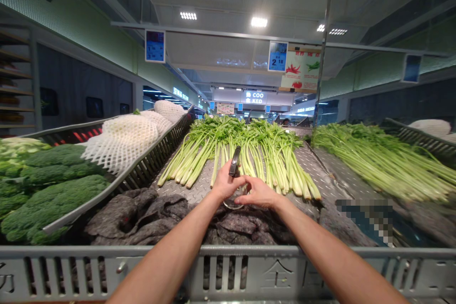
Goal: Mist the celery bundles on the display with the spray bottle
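Both my hands are around a small bottle with a black spray head (235, 161) and a clear body, held above the near ends of the celery. My left hand (225, 183) is wrapped around it just below the head. From the other side my right hand (259, 193) grips the clear lower part, its fingertips meeting the left hand. Much of the bottle is hidden by the fingers. Beyond it, celery (249, 147) lies in a row on a metal tread plate (201, 192), leaves toward the back and cut stalks toward me.
Dark grey felt cloth (138, 216) is bunched along the grey plastic front rail (280, 270). At left, a black slatted divider (142, 164) borders broccoli (60, 204) and produce in white foam nets (126, 140). A mirror panel (374, 228) at right reflects the celery. Blue price signs (278, 56) hang overhead.
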The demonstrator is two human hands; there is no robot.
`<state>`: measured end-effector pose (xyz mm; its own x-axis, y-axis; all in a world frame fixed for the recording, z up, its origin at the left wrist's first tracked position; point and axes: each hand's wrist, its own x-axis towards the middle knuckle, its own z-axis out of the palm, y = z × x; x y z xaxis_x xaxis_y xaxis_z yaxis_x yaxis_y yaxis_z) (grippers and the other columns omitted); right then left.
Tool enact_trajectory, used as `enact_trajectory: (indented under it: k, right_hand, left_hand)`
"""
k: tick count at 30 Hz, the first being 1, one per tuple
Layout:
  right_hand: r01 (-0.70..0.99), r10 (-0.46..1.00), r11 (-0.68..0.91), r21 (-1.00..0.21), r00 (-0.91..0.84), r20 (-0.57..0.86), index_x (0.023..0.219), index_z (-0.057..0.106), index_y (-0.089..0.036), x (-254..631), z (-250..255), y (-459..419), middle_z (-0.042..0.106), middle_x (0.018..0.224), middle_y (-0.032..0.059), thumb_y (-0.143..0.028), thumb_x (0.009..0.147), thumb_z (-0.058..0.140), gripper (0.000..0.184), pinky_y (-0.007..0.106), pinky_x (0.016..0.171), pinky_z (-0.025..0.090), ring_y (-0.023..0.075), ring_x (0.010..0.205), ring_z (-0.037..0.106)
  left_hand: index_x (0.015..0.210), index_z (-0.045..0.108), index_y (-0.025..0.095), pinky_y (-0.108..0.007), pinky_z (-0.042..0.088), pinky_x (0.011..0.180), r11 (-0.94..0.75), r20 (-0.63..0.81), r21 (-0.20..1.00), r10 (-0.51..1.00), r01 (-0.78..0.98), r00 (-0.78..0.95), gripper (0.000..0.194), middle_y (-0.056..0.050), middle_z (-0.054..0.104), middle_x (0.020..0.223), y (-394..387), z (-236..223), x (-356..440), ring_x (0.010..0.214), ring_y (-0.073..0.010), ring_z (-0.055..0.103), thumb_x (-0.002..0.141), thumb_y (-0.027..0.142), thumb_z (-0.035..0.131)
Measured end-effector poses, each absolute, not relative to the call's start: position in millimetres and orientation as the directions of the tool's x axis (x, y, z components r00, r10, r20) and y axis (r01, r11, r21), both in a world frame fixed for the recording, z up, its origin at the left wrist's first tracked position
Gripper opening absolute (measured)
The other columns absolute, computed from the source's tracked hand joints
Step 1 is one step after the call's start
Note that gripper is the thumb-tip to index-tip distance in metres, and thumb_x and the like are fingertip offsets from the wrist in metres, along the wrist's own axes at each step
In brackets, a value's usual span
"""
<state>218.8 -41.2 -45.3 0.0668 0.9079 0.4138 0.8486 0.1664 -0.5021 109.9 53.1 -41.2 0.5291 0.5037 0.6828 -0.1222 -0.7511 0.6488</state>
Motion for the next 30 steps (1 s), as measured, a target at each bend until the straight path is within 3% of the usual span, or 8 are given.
enact_trajectory:
  k: [30]
  right_hand:
    - [0.838, 0.914, 0.175, -0.517, 0.057, 0.402, 0.101, 0.054, -0.016, 222.0, -47.5, -38.2, 0.056, 0.082, 0.0016, -0.043, 0.052, 0.069, 0.058, 0.022, 0.057, 0.037, 0.0091, 0.062, 0.044]
  left_hand:
    - [0.086, 0.051, 0.016, -0.024, 0.039, 0.057, -0.748, 0.683, 0.656, 0.53, -0.101, 0.503, 0.032, 0.003, 0.053, 0.066, 57.9, -46.0, 111.8, 0.062, -0.012, 0.051, 0.058, 0.029, 0.06]
